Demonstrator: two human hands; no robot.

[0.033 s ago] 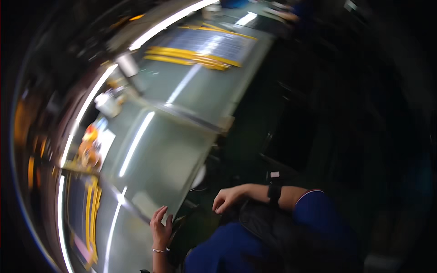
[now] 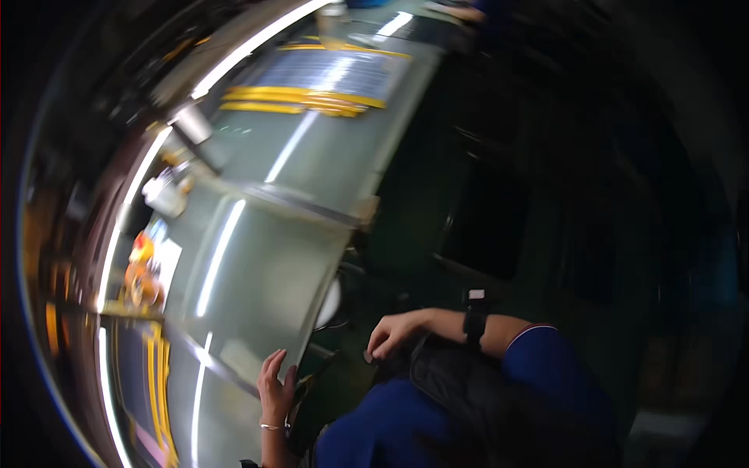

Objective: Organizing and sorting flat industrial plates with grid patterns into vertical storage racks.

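Note:
My left hand point(image 2: 275, 386) is held by the long table's point(image 2: 269, 273) near edge, its fingers apart and nothing in them. A thin bracelet circles that wrist. In front of my body, away from the tabletop, hangs my right hand point(image 2: 392, 331), with a dark watch or band point(image 2: 473, 326) on the wrist. Its fingers are curled closed. A small greyish spot point(image 2: 368, 356) shows at their tips, too blurred to name.
Grey sheets with yellow edging point(image 2: 335, 74) lie on the table's far part; similar yellow-edged panels point(image 2: 160, 382) lie at lower left. A white container point(image 2: 164, 195) and orange items point(image 2: 143, 273) line the table's left side. Another person's hand point(image 2: 460, 12) shows at the top.
The view has shifted slightly, so the table and its things sit further left in the picture. Both my hands keep almost the same pose; the greyish spot now shows at my right fingertips.

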